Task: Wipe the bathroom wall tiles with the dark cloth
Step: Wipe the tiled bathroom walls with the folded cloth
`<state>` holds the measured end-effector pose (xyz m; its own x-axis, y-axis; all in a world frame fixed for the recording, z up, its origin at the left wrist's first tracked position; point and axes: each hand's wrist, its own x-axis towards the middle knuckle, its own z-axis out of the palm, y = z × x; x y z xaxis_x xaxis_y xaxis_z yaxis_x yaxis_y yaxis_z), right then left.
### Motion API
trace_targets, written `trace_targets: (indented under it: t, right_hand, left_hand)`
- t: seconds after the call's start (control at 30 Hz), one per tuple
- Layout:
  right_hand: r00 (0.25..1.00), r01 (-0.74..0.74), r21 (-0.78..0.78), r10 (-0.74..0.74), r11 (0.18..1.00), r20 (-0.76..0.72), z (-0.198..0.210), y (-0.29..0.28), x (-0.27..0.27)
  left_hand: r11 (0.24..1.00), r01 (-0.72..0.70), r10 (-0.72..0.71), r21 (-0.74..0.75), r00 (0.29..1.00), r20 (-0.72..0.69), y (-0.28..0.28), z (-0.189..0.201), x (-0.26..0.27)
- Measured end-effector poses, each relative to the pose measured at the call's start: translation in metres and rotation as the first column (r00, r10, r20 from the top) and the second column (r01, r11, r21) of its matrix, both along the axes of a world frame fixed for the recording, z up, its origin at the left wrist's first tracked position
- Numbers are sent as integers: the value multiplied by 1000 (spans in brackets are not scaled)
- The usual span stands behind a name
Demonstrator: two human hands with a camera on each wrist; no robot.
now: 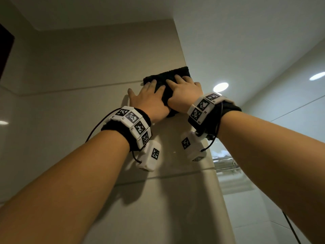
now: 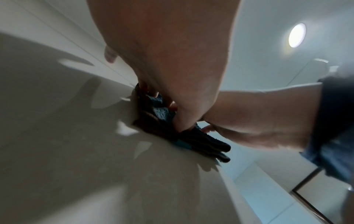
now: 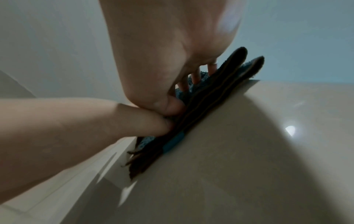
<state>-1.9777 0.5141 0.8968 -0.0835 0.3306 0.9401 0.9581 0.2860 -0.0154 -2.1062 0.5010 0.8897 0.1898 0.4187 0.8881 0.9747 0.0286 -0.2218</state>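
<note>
A folded dark cloth point(image 1: 166, 76) lies flat against the beige wall tiles point(image 1: 88, 67), high up beside the wall's outer corner. My left hand point(image 1: 149, 99) presses on its left part with straight, spread fingers. My right hand point(image 1: 184, 90) lies flat on its right part, the thumb against the cloth's lower edge. In the left wrist view the cloth point(image 2: 159, 118) shows folded layers under my left hand point(image 2: 172, 60). The right wrist view has the cloth point(image 3: 210, 97) edge-on, with a small blue tag, under my right hand point(image 3: 172, 53), whose fingers reach over it.
The tiled wall ends at a vertical corner point(image 1: 216, 173) just right of the cloth. Past it a metal rack point(image 1: 226, 164) hangs on the far wall. Round ceiling lights point(image 1: 220, 87) glow above right. A dark opening point(image 1: 5, 46) sits at the far left.
</note>
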Motion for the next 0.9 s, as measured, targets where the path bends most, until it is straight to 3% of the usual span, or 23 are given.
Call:
trace_targets:
  t: [0.2, 0.53, 0.9]
  right_hand:
    - [1000, 6, 36, -7, 999, 19, -2, -5, -30]
    - [987, -36, 70, 24, 997, 159, -27, -10, -135]
    - [966, -58, 37, 47, 998, 254, -74, -11, -151]
  left_hand:
    - [999, -27, 26, 25, 999, 31, -1, -4, -23]
    - [995, -102, 102, -7, 990, 102, -26, -38, -135]
    - [990, -120, 127, -77, 987, 100, -39, -76, -166]
